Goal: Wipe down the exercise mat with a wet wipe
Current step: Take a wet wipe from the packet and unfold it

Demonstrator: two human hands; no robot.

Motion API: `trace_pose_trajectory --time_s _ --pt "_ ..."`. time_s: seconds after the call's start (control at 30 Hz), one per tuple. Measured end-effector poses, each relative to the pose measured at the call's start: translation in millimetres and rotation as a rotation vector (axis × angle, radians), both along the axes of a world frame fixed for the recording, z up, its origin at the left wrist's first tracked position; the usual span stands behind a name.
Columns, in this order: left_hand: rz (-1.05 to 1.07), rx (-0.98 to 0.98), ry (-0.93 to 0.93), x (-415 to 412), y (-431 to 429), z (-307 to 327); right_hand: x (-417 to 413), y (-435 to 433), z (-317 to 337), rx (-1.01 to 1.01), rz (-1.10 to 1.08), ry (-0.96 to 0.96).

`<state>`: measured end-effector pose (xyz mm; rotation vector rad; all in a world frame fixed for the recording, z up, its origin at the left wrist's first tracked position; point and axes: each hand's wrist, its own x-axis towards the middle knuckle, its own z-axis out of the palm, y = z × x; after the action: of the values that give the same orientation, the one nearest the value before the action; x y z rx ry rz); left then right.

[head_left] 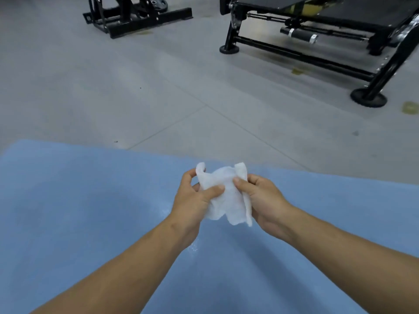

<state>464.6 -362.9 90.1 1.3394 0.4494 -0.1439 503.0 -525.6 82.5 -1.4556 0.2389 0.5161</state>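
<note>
**While the Wet Wipe Is Held in Both Hands**

While both forearms reach forward over the exercise mat (79, 211), the wet wipe (226, 197) is held between the two hands near the centre of the view. The wipe is white, crumpled and partly unfolded. Two upper corners stand above the fingers, and the lower edge hangs loose between the wrists.

1. Left hand (191, 201): fingers curled behind the left edge of the wipe, thumb pressed across its front face. The wipe is pinched between thumb and fingers.
2. Right hand (266, 200): fingers curled round the right edge of the wipe, thumb laid on its front face. The grip is closed on the wipe.

The mat is blue and covers the lower part of the view. Its far edge runs just beyond the hands. A pale speckled patch (194, 245) shows on the mat surface beside the left wrist. Whether the wipe touches the mat cannot be told.

Beyond the mat lies a grey tiled floor (136, 91). Two black gym machine frames stand on it, well apart from the mat: one at the upper left (136, 18), one at the upper right (317, 55).
</note>
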Motion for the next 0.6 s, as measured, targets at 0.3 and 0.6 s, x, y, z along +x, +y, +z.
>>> trace_pose_trajectory --time_s 0.3,0.6 --pt "-0.076 0.191 0.070 -29.5 -2.3 -73.4 -11.0 14.4 -72.0 -0.335 -0.072 0.047" --pt "-0.128 0.336 0.170 -49.9 2.5 -147.9 -50.4 6.5 -140.4 -0.471 -0.204 0.044"
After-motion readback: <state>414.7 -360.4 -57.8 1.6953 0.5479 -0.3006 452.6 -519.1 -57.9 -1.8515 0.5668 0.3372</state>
